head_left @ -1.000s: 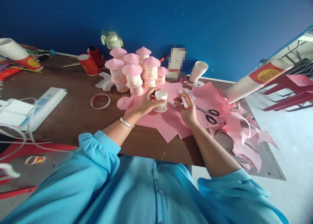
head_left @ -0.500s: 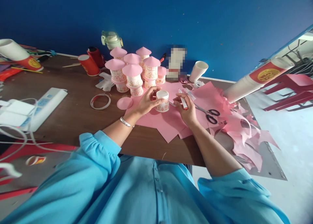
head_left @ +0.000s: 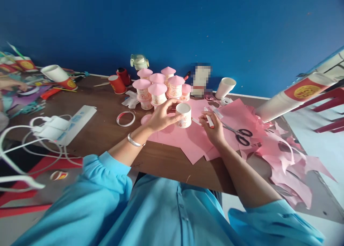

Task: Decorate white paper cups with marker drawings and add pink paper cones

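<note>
My left hand (head_left: 164, 117) is closed around the side of a short white paper cup (head_left: 184, 116) with red drawings on it, its open mouth facing up. A white marker (head_left: 209, 119) with a red end is held in my right hand (head_left: 214, 128), just right of the cup. Pink paper sheets (head_left: 194, 147) lie beneath both hands. Behind the cup stand several small paper-cup towers (head_left: 157, 92) with pink cone roofs and red drawings. Scissors with black handles (head_left: 244, 137) rest on the pink paper right of my right hand.
A tape roll (head_left: 125, 119) and a white power strip (head_left: 77, 124) with cables lie left. Pink scraps (head_left: 292, 167) and a long stack of paper cups (head_left: 295, 95) are at right. Another person's hand (head_left: 12, 84) shows at far left. A red cup (head_left: 116, 84) stands near the wall.
The view has shifted left, so the table things sit further right and lower. The cup appears slightly raised and tilted in my left hand. Another person's hand has come into view.
</note>
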Available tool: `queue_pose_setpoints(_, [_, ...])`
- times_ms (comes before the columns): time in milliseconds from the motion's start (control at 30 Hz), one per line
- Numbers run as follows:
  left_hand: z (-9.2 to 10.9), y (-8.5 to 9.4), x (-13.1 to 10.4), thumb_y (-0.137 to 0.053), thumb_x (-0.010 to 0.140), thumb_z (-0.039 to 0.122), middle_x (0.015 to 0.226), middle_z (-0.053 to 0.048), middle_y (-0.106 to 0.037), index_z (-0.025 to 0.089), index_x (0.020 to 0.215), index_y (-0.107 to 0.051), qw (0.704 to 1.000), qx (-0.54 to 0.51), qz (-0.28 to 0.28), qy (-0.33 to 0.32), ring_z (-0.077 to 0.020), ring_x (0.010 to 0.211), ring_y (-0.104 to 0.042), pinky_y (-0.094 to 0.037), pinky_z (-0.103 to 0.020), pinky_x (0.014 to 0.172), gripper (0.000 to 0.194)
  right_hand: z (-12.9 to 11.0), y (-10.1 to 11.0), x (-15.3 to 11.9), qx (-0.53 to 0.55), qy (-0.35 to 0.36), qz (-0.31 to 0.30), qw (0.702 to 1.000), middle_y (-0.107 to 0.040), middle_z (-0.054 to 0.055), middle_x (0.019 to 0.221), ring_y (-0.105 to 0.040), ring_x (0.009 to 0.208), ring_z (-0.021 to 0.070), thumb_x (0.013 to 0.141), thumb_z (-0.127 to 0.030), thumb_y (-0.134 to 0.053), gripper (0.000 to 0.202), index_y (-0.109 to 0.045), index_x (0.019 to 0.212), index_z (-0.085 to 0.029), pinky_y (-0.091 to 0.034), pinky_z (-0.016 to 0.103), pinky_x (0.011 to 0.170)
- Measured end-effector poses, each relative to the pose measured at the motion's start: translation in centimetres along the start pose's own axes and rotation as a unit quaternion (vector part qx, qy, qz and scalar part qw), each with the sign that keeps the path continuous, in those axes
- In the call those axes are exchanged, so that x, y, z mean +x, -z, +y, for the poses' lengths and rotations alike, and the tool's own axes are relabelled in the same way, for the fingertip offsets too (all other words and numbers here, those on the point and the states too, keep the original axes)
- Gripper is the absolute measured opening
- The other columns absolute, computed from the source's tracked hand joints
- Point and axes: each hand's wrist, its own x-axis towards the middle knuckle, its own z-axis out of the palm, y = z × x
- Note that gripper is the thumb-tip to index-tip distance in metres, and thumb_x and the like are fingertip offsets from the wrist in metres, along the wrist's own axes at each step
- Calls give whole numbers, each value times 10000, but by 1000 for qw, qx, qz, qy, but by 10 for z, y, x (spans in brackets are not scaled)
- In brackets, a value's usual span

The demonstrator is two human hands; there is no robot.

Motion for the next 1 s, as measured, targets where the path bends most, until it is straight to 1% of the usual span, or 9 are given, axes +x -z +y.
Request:
queue_pose_setpoints(133, [9,44,-31,-894,794,436,1257,-126,-752,198,1209,-656,997,42,59,22,-245,1088,-745,-626,-391,954,534,-2,0,0,-15,4,7,1000,-756,29,940,-683,815,198,915,-434,-645,297,-680,1144,-248,-538,330,691])
queue_pose_setpoints(267, [-4,91,-58,-941,701,481,1136,-108,-777,201,1141,-671,980,58,184,56,-244,1033,-747,-632,-400,918,588,-4,-1,0,-29,3,2,1000,-769,30,943,-681,781,192,910,-425,-642,298,-692,1148,-253,-511,303,637])
queue_pose_setpoints(333, [-14,107,-64,-948,677,498,1120,-104,-779,199,1139,-672,969,64,232,62,-235,1003,-749,-630,-395,903,615,-5,-2,0,-34,9,4,999,-768,32,934,-684,780,194,911,-428,-643,291,-700,1136,-252,-515,307,641])
queue_pose_setpoints(467, [-25,115,-65,-946,671,527,1119,-98,-770,196,1162,-658,959,68,272,45,-218,985,-750,-621,-378,899,659,-4,-2,0,-30,5,6,1000,-766,33,932,-693,781,199,911,-435,-643,286,-705,1124,-254,-526,311,641])
queue_pose_setpoints(600, [-7,109,-61,-947,711,474,1167,-81,-758,227,1203,-680,965,62,253,15,-205,1030,-742,-616,-362,942,612,-2,-1,1,-30,5,8,999,-772,37,949,-710,812,212,922,-444,-638,278,-704,1117,-257,-553,344,709])
queue_pose_setpoints(700, [21,112,-47,-934,744,465,1200,-68,-754,270,1232,-706,963,73,252,-56,-223,1081,-738,-627,-359,943,574,1,-1,2,-30,10,10,999,-776,36,946,-716,820,218,920,-440,-640,281,-702,1125,-258,-562,367,759])
queue_pose_setpoints(767, [39,117,-28,-944,732,472,1215,-66,-758,270,1212,-732,961,70,250,-92,-240,1107,-736,-628,-361,945,562,2,-2,2,-28,11,9,1000,-775,34,924,-716,805,218,923,-433,-637,280,-700,1131,-256,-561,364,750])
queue_pose_setpoints(900, [62,119,30,-976,660,516,1170,-61,-784,235,1118,-749,964,66,228,-120,-250,1084,-740,-626,-381,949,584,2,-3,2,-25,16,6,1000,-769,34,892,-721,800,226,925,-420,-639,264,-702,1121,-254,-561,351,715])
queue_pose_setpoints(1000, [70,108,69,-959,685,497,1097,-57,-784,217,1087,-746,975,78,184,-96,-227,999,-735,-634,-368,886,534,-1,-2,3,-29,25,11,999,-772,40,916,-724,815,227,936,-404,-625,243,-699,1113,-254,-574,360,744])
